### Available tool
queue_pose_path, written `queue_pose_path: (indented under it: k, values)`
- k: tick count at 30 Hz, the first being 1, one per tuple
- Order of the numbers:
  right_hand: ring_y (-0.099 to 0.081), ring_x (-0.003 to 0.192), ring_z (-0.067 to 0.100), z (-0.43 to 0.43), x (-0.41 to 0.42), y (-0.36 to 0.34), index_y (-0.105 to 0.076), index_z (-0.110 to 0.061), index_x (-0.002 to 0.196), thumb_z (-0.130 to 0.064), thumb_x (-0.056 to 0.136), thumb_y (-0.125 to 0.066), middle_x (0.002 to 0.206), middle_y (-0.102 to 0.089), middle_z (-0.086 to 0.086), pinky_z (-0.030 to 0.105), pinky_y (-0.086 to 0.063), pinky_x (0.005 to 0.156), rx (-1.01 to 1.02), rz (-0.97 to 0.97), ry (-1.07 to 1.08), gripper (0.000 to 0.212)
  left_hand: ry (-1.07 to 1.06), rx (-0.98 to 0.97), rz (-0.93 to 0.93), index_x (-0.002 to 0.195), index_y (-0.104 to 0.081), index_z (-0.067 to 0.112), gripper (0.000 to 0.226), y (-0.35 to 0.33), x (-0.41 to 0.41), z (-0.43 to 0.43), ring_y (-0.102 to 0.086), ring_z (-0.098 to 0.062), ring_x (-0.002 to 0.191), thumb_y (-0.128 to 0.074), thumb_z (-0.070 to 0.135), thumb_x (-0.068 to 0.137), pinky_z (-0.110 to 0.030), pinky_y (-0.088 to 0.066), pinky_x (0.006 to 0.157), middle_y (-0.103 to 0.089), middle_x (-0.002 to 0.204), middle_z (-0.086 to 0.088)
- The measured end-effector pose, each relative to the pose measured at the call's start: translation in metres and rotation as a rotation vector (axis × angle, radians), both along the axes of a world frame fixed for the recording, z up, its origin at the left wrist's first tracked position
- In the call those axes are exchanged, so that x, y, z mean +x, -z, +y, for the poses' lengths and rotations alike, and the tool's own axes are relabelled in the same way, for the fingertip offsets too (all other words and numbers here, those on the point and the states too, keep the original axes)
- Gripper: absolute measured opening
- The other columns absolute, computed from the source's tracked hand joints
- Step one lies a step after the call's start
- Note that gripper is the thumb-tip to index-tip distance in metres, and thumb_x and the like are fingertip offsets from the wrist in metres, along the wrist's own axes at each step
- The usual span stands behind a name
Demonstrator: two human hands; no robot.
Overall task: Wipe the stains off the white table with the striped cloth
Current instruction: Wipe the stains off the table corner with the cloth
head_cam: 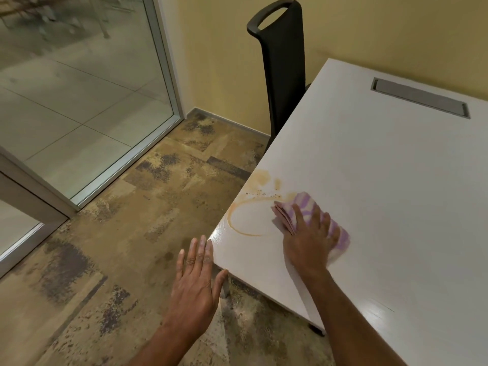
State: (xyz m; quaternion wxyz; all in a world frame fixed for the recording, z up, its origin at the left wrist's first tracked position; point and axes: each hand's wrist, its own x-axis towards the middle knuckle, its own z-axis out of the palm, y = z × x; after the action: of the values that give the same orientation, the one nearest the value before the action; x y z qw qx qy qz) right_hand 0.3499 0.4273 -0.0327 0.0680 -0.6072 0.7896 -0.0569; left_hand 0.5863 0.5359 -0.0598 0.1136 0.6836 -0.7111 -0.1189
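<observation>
Pressing flat on the folded striped cloth (315, 220), the right hand (307, 240) spreads its fingers over the soft purple-and-white fabric; its grip is open, palm down, pinning the cloth to the desk (383, 194) and not closed around it. The desk is smooth, matte white and square-cornered. Just left of the cloth lie the stains (253, 204): a thin brown-orange ring, paler smears and dark specks, reaching to the desk's left edge near its corner. The cloth's folded end touches the ring's right side. The left hand (196, 281) hangs open and empty beside the near corner, fingers straight, over the mottled brown floor (132, 233). A grey rectangular cable hatch (420, 97) is set flush into the far desk surface, well apart from the cloth. A black mesh-backed chair (284, 67) stands against the desk's far left edge, by a yellow wall (224, 62). A glass partition (79, 88) in a metal frame bounds the floor on the left. The desk surface around the cloth is bare.
</observation>
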Motion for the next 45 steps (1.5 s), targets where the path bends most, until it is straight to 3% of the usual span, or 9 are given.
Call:
queue_pose_path:
  k: [5, 11, 17, 23, 27, 34, 38, 43, 45]
  values:
    - [-0.02, 0.154, 0.037, -0.035, 0.035, 0.002, -0.037, -0.042, 0.154, -0.056, 0.099, -0.045, 0.166, -0.027, 0.012, 0.058, -0.017, 0.122, -0.027, 0.025, -0.138, 0.058, -0.009, -0.031, 0.02, 0.165, -0.005, 0.016, 0.072, 0.004, 0.001, -0.002, 0.017, -0.01, 0.16, -0.013, 0.058, 0.107, -0.04, 0.006, 0.129, 0.001, 0.175, 0.001]
    - [-0.013, 0.157, 0.037, -0.046, 0.089, 0.002, -0.03, -0.043, 0.158, -0.064, 0.097, -0.045, 0.172, -0.013, 0.012, 0.061, -0.009, 0.124, -0.019, 0.022, -0.43, 0.066, -0.049, -0.061, 0.083, 0.166, 0.002, 0.016, 0.074, 0.007, -0.001, -0.005, 0.009, -0.014, 0.162, -0.017, 0.058, 0.108, -0.039, 0.005, 0.13, -0.001, 0.176, 0.0]
    - [-0.015, 0.159, 0.036, 0.005, 0.087, 0.006, -0.036, -0.041, 0.156, -0.05, 0.095, -0.048, 0.172, -0.021, 0.007, 0.063, -0.012, 0.125, -0.038, -0.075, -0.597, 0.063, -0.128, -0.107, 0.13, 0.166, 0.002, 0.014, 0.08, 0.002, 0.004, -0.003, 0.006, -0.016, 0.162, -0.019, 0.062, 0.106, -0.032, 0.008, 0.13, 0.001, 0.176, 0.0]
    - [-0.019, 0.158, 0.033, 0.052, 0.022, 0.012, -0.043, -0.042, 0.153, -0.033, 0.088, -0.057, 0.171, -0.026, 0.003, 0.059, -0.011, 0.125, -0.103, -0.049, -0.473, 0.067, -0.088, -0.085, 0.111, 0.166, -0.006, 0.013, 0.078, -0.004, 0.004, -0.009, 0.006, -0.015, 0.162, -0.023, 0.059, 0.105, -0.04, 0.001, 0.13, -0.003, 0.175, -0.002]
    - [-0.034, 0.15, 0.041, 0.026, -0.007, 0.01, -0.052, -0.033, 0.15, -0.026, 0.091, -0.064, 0.164, -0.038, 0.012, 0.063, -0.022, 0.122, -0.133, 0.046, -0.238, 0.061, -0.076, -0.064, 0.093, 0.166, -0.004, 0.017, 0.076, -0.006, 0.004, -0.018, 0.009, -0.015, 0.162, -0.023, 0.059, 0.106, -0.042, 0.002, 0.13, 0.002, 0.176, 0.001]
    - [-0.023, 0.153, 0.036, -0.069, 0.012, 0.006, -0.042, -0.037, 0.153, -0.051, 0.101, -0.048, 0.165, -0.03, 0.01, 0.059, -0.018, 0.122, -0.059, 0.033, -0.056, 0.054, -0.062, -0.05, 0.083, 0.166, -0.002, 0.02, 0.073, 0.004, 0.01, -0.026, 0.011, -0.012, 0.161, -0.019, 0.06, 0.107, -0.035, 0.009, 0.129, 0.004, 0.175, 0.005]
    - [-0.022, 0.154, 0.036, -0.097, 0.039, 0.009, -0.037, -0.04, 0.154, -0.057, 0.102, -0.041, 0.166, -0.029, 0.011, 0.058, -0.016, 0.122, -0.061, 0.04, -0.22, 0.055, -0.052, -0.036, 0.089, 0.166, -0.002, 0.021, 0.074, 0.01, 0.011, -0.03, 0.014, -0.011, 0.161, -0.014, 0.063, 0.106, -0.038, 0.007, 0.129, 0.003, 0.175, 0.005]
    - [-0.021, 0.157, 0.034, -0.071, 0.064, 0.011, -0.038, -0.041, 0.155, -0.064, 0.095, -0.03, 0.17, -0.025, 0.01, 0.061, -0.014, 0.124, -0.075, -0.003, -0.521, 0.065, -0.065, -0.04, 0.101, 0.165, -0.009, 0.017, 0.075, 0.009, 0.01, -0.032, 0.01, -0.011, 0.161, -0.016, 0.06, 0.105, -0.035, 0.006, 0.13, -0.003, 0.175, 0.002]
    - [-0.024, 0.156, 0.035, -0.047, 0.066, 0.013, -0.038, -0.041, 0.155, -0.059, 0.096, -0.038, 0.169, -0.029, 0.01, 0.063, -0.015, 0.124, -0.094, -0.015, -0.59, 0.061, -0.071, -0.037, 0.102, 0.165, -0.009, 0.016, 0.075, 0.008, 0.011, -0.031, 0.01, -0.011, 0.161, -0.016, 0.06, 0.105, -0.034, 0.006, 0.129, -0.003, 0.175, 0.001]
